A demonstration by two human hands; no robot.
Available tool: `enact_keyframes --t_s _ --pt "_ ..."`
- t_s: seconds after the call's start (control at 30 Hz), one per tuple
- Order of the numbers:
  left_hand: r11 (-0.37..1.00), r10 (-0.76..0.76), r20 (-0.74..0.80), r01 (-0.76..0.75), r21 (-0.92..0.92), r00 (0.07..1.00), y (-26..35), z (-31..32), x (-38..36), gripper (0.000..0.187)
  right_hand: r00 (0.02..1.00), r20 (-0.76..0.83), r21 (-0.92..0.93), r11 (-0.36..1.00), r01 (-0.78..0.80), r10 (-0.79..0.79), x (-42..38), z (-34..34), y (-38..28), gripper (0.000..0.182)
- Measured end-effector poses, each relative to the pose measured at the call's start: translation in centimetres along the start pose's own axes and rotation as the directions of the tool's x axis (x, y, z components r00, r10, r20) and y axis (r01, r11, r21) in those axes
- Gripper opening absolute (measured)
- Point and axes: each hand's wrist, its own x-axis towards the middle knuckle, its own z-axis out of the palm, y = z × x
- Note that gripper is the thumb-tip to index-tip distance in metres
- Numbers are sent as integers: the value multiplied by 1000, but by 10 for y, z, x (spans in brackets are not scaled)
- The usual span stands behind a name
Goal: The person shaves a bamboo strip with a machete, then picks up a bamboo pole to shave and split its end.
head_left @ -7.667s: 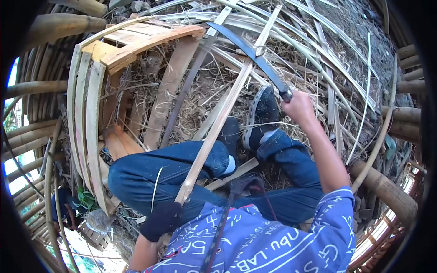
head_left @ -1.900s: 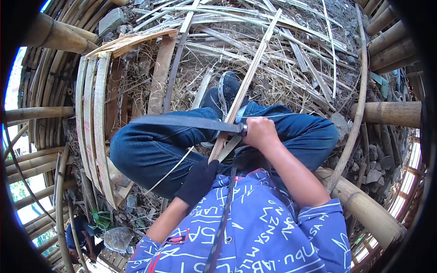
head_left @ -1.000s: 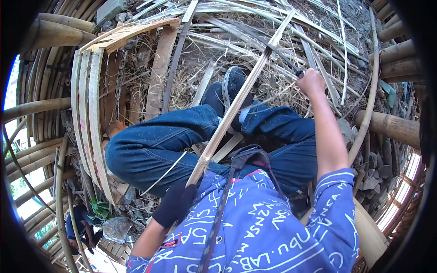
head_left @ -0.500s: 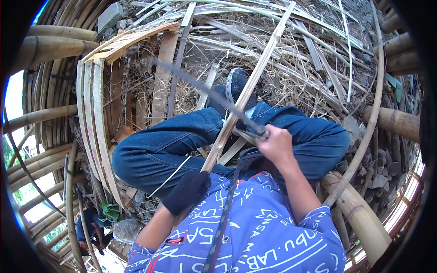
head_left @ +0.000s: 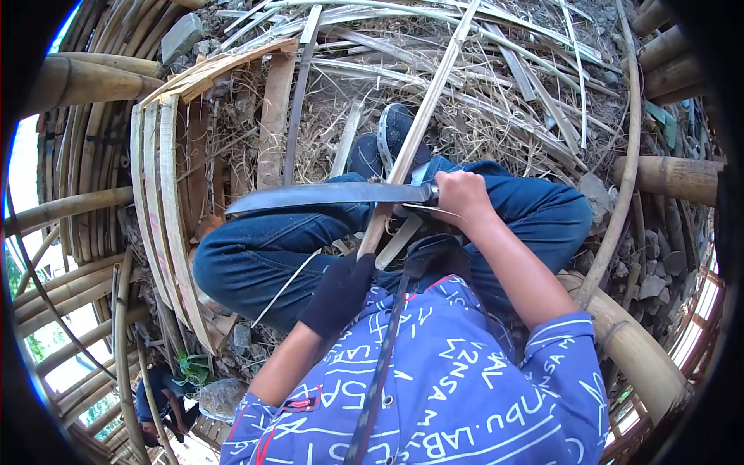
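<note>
A long machete with a broad grey blade is gripped by its handle in my right hand. Its blade points left and lies across a long split bamboo strip. My left hand, in a black glove, is closed on the near end of that strip, close to my lap. From there the strip slopes up and away between my crossed legs, past my shoes. A thin pale sliver hangs by the machete's handle, and small curls show on the strip under the blade.
A wooden crate stands at my left. Loose bamboo strips and shavings cover the ground ahead. Thick bamboo poles stand at my right, with rubble beside them. Another person is at the lower left, beyond the poles.
My right hand has turned the machete from a slanting, edge-on pose to a level one with its flat side showing. The left hand has shifted slightly up along with the strip's near end.
</note>
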Motion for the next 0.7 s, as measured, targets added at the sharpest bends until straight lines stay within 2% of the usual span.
enact_keyframes --t_s 0.07,0.1,0.13,0.2,0.23,0.33,0.37,0.4,0.47,0.53,0.6,0.63,0.67,0.7 --pt "961 216 15 -215 172 976 -10 -8 -3 38 994 -86 8 998 -70 71 9 10 0 19" --pt "997 -58 13 58 42 998 0 -9 -5 39 992 -64 -9 994 -112 111 12 -1 -3 19" --pt "996 -71 5 71 45 997 0 -8 -7 39 987 -58 17 988 -152 153 16 -8 -3 21" --pt "998 -41 7 41 53 999 -1 -8 -10 40 987 -85 48 990 -135 139 22 -8 4 20" --pt "997 -47 14 46 56 999 2 -9 -12 40 988 -52 14 990 -142 142 26 -6 8 21" --pt "984 -170 102 164 69 980 11 -16 -20 18 971 -51 -25 972 -235 233 43 -9 26 22" --pt "976 97 109 -116 182 989 -14 -13 -26 40 934 -65 -9 936 -352 350 55 -14 38 24" --pt "978 86 104 -104 183 991 -14 -12 -33 40 884 -78 13 887 -461 460 67 -21 51 25" --pt "974 112 146 -138 178 983 -3 -10 -43 11 889 -96 6 893 -449 448 81 -33 67 28" --pt "984 106 128 -123 130 986 -2 -16 -47 8 909 -94 -89 906 -413 406 92 -43 76 30" --pt "992 -61 180 39 122 982 -7 -29 -56 6 838 -106 -38 840 -541 535 104 -51 84 31" --pt "967 68 135 -98 235 989 -19 -32 -66 11 830 -104 -60 830 -555 547 112 -50 101 32" --pt "967 66 131 -96 236 989 -24 -37 -69 11 825 -127 -59 826 -561 551 118 -49 119 35" --pt "986 -128 110 115 117 986 -27 -40 -71 16 818 -127 -48 821 -570 561 117 -50 129 36"
